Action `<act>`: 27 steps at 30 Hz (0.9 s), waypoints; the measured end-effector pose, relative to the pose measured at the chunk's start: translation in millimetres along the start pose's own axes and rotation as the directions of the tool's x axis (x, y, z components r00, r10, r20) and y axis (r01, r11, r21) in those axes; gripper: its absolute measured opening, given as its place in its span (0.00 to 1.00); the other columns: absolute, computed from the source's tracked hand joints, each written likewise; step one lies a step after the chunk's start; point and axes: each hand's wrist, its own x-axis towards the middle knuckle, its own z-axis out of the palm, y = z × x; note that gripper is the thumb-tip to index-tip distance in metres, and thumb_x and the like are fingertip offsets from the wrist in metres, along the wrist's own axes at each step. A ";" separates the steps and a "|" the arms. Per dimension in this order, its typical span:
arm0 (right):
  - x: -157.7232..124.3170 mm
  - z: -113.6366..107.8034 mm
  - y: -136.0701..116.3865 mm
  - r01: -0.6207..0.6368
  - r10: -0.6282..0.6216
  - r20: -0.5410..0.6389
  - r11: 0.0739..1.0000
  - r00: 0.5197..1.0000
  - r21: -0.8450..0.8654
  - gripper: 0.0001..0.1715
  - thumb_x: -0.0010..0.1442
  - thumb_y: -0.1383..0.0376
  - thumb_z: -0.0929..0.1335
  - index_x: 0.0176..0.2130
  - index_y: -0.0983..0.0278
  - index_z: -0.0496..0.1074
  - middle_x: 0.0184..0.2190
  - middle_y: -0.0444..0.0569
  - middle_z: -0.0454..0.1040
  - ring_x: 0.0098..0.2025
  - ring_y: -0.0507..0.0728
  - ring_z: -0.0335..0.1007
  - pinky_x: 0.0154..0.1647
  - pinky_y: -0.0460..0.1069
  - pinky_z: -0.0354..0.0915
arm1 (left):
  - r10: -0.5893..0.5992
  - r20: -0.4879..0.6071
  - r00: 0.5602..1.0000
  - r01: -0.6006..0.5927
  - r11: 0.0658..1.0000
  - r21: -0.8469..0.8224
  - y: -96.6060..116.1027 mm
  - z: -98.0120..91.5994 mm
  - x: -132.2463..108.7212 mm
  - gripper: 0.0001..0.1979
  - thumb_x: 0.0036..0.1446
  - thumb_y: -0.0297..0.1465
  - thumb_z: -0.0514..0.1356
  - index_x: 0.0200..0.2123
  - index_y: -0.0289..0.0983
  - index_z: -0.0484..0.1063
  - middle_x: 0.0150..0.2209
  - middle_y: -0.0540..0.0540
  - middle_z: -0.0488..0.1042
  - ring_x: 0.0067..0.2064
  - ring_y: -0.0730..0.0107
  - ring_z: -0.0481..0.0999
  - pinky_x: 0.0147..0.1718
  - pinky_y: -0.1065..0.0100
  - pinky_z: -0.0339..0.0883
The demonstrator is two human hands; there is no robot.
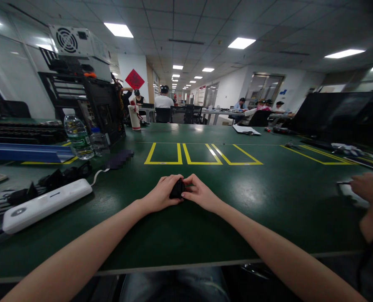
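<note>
My left hand point(161, 193) and my right hand point(199, 193) meet at the middle of the green table point(174, 235), both resting on its surface. Between them sits a small black object point(177, 188), and the fingers of both hands are curled around it. What the object is stays too small to make out. Three yellow outlined boxes point(202, 154) are marked on the table just beyond my hands.
A white power strip point(45, 204) with black plugs lies at the left, two water bottles point(78, 136) and an open computer case point(89, 96) behind it. Another person's hand point(367, 186) holds a thin tool at the right edge. Papers point(246, 130) lie farther back; several people sit at distant desks.
</note>
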 end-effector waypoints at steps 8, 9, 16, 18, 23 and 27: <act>4.8 1.0 6.2 0.022 -0.022 -0.057 1.000 0.998 -0.013 0.12 0.50 0.63 0.65 0.36 0.62 0.59 0.35 0.44 0.64 0.41 0.53 0.65 0.42 0.52 0.63 | 0.006 0.001 1.000 -0.006 1.000 0.005 -1.0 -0.2 -0.3 0.30 0.44 0.32 0.61 0.50 0.41 0.51 0.47 0.44 0.62 0.49 0.61 0.62 0.49 0.58 0.52; 5.4 1.0 6.8 0.027 -0.028 -0.064 0.999 0.998 -0.017 0.12 0.50 0.63 0.65 0.36 0.62 0.59 0.35 0.44 0.63 0.41 0.53 0.65 0.42 0.52 0.63 | 0.006 0.000 1.000 -0.006 1.000 0.007 -1.4 0.2 -0.1 0.30 0.44 0.32 0.61 0.50 0.41 0.51 0.47 0.44 0.62 0.49 0.61 0.62 0.48 0.58 0.52; 2.6 -1.0 5.5 -0.023 0.023 0.018 1.000 1.000 0.012 0.19 0.49 0.65 0.67 0.41 0.62 0.58 0.39 0.46 0.63 0.43 0.53 0.64 0.44 0.53 0.63 | 0.005 0.002 1.000 -0.005 1.000 0.007 -2.6 0.8 -0.4 0.29 0.45 0.32 0.60 0.50 0.40 0.51 0.46 0.45 0.62 0.49 0.62 0.62 0.49 0.58 0.51; 1.4 -1.5 4.3 -0.017 0.016 0.040 0.999 0.999 0.031 0.21 0.46 0.66 0.68 0.40 0.62 0.57 0.39 0.45 0.63 0.43 0.53 0.63 0.45 0.53 0.63 | 0.006 0.008 1.000 -0.006 1.000 0.008 -2.0 0.0 -0.7 0.29 0.45 0.31 0.60 0.49 0.41 0.51 0.46 0.45 0.62 0.49 0.62 0.62 0.49 0.57 0.51; 2.4 -1.8 4.1 0.004 -0.005 0.011 1.000 1.000 0.027 0.15 0.50 0.63 0.66 0.38 0.62 0.59 0.37 0.44 0.62 0.40 0.51 0.64 0.41 0.50 0.64 | 0.006 0.008 1.000 -0.006 1.000 0.009 0.0 -1.2 -0.6 0.29 0.44 0.31 0.61 0.49 0.41 0.51 0.47 0.45 0.62 0.49 0.61 0.62 0.49 0.57 0.51; 4.8 -2.1 5.1 0.023 -0.023 -0.029 1.000 0.999 -0.001 0.12 0.51 0.62 0.65 0.36 0.63 0.60 0.34 0.43 0.63 0.37 0.50 0.64 0.40 0.49 0.63 | 0.004 0.000 1.000 -0.004 1.000 0.004 1.0 -1.4 -0.3 0.29 0.44 0.31 0.61 0.49 0.41 0.52 0.46 0.45 0.63 0.49 0.61 0.62 0.48 0.58 0.52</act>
